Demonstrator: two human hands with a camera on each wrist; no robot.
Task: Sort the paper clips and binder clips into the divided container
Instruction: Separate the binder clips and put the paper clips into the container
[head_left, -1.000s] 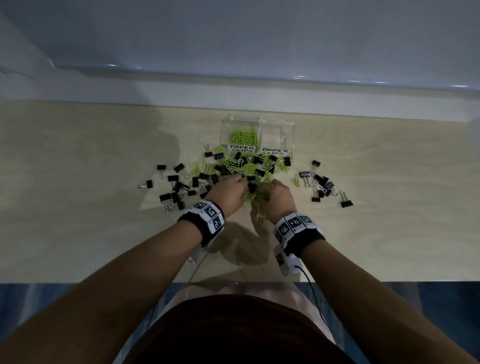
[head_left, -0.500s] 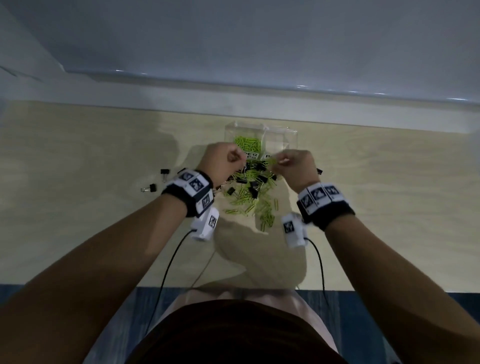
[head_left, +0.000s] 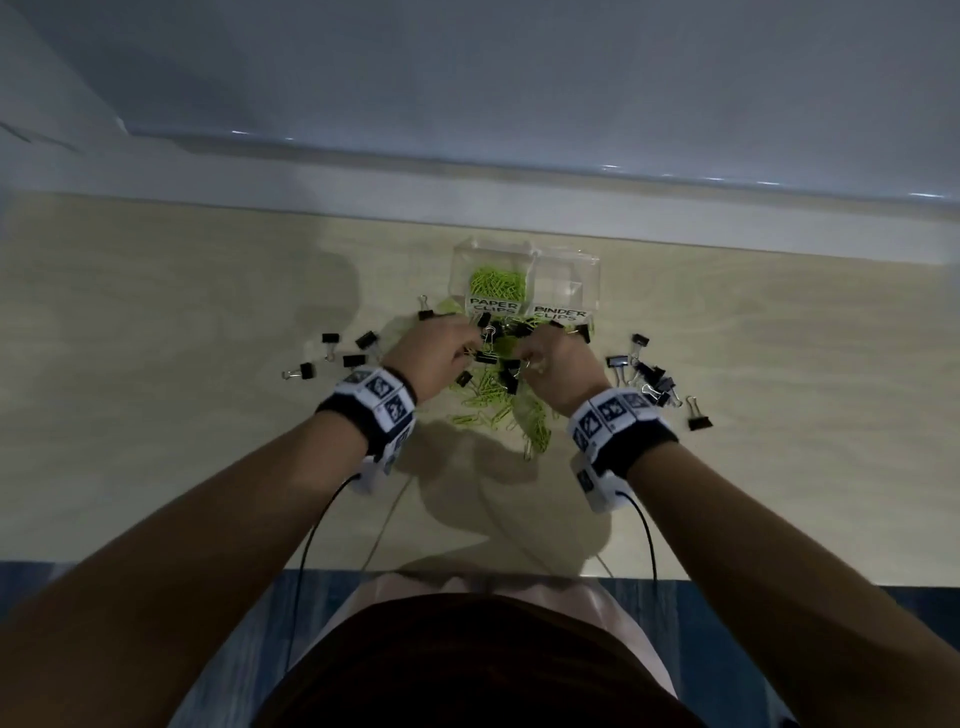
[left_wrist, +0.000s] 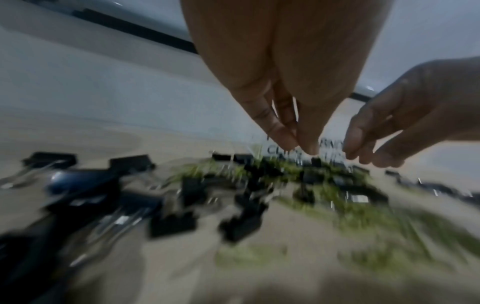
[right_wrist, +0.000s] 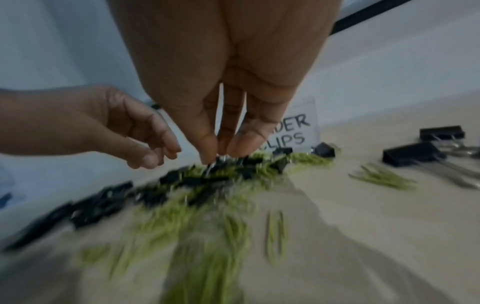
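green paper clips (head_left: 488, 400) litter the desk (head_left: 182, 312); right hand (head_left: 558, 366) fingers pinch a binder clip (right_wrist: 221, 162), left hand (head_left: 436, 353) fingertips pinched together (contents unclear).

We see our left hand (left_wrist: 280, 67) reaching down from the top of the view, its fingers (left_wrist: 307, 142) drawn together to a point just above the heap. Our right hand (left_wrist: 405, 115) comes in beside it with fingers loosely curled. Under both lie black binder clips (left_wrist: 171, 223) mixed with green paper clips (left_wrist: 384, 222) on the pale bench (left_wrist: 78, 133), all heavily blurred. Behind the fingertips stands the container label (left_wrist: 335, 148), its lettering only partly legible
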